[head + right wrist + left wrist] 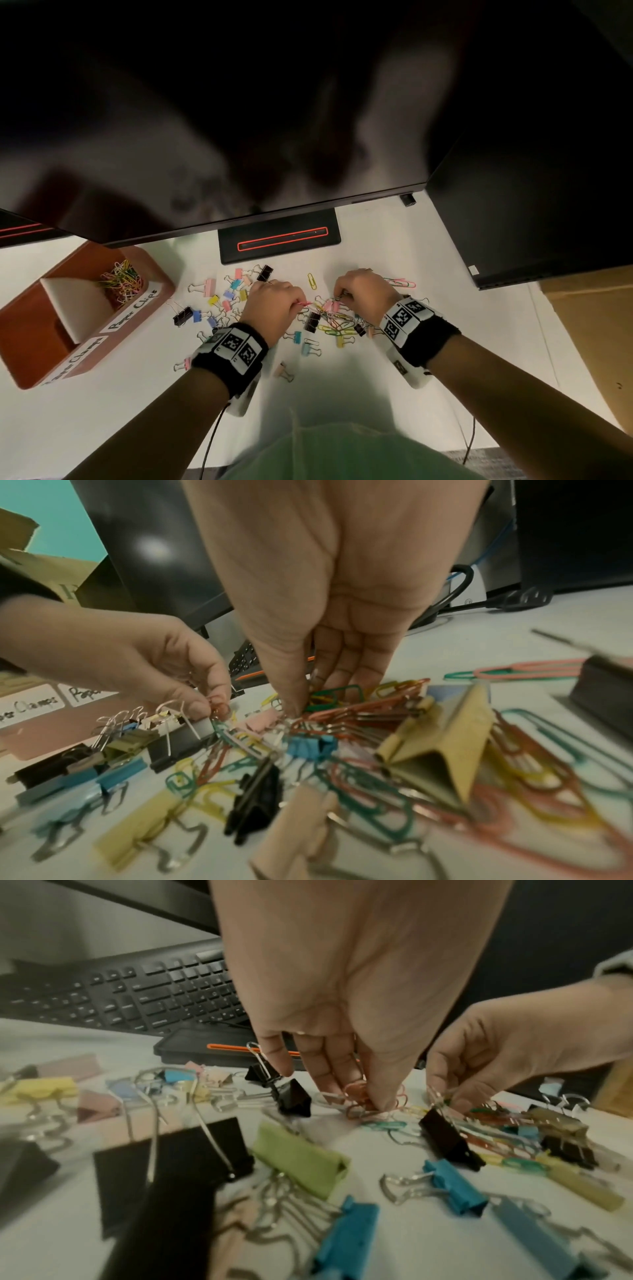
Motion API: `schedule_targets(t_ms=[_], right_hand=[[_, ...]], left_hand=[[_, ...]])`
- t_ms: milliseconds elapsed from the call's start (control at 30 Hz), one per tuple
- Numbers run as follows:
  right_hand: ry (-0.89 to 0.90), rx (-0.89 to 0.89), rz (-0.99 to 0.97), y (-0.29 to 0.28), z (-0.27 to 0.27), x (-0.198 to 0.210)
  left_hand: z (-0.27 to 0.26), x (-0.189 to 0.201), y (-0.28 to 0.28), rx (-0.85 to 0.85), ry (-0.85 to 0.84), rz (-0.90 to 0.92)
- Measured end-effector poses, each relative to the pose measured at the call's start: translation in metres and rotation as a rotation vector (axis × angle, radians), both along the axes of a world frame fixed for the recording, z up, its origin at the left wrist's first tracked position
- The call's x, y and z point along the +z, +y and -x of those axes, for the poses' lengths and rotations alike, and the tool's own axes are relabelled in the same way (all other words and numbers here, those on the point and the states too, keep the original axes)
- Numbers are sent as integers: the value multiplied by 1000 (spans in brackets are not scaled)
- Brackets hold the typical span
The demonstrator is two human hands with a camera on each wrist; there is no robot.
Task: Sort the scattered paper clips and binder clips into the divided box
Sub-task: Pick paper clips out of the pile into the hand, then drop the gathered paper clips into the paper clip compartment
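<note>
Clips of both kinds lie mixed in a pile (329, 317) on the white desk (445, 274), between both hands. Left hand (274, 303) pinches a red paper clip (303, 304); right hand (364, 287) pinches into the pile, item unclear. Divided box (161, 294) sits left, near the desk's front edge, labelled "Paper Clips" (132, 310) and "Paper Clamps". Monitor base (279, 240) bounds the rear.
</note>
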State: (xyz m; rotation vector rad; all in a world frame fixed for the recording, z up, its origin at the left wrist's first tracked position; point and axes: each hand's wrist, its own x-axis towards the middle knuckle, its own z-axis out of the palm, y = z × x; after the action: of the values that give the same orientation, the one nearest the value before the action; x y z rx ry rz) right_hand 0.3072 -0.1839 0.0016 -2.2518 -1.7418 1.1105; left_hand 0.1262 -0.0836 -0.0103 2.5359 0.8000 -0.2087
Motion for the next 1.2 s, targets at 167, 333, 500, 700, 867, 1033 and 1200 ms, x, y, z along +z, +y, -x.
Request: schedule_targets(t_ms=[167, 333, 500, 700, 867, 1033, 1200], right_hand=[[20, -98, -49, 0, -4, 7], [51, -156, -138, 11, 2, 22], [97, -86, -262, 44, 39, 45], [201, 63, -444, 127, 129, 88], [269, 94, -484, 202, 222, 93], [224, 113, -291, 230, 268, 63], [335, 20, -420, 195, 236, 63]], left_hand=[[5, 12, 7, 226, -152, 252], [29, 45, 25, 487, -310, 391], [86, 76, 60, 642, -407, 369], [171, 101, 103, 896, -458, 334], [215, 94, 138, 1110, -557, 466], [231, 75, 154, 1063, -413, 466], [213, 91, 127, 809, -488, 302]])
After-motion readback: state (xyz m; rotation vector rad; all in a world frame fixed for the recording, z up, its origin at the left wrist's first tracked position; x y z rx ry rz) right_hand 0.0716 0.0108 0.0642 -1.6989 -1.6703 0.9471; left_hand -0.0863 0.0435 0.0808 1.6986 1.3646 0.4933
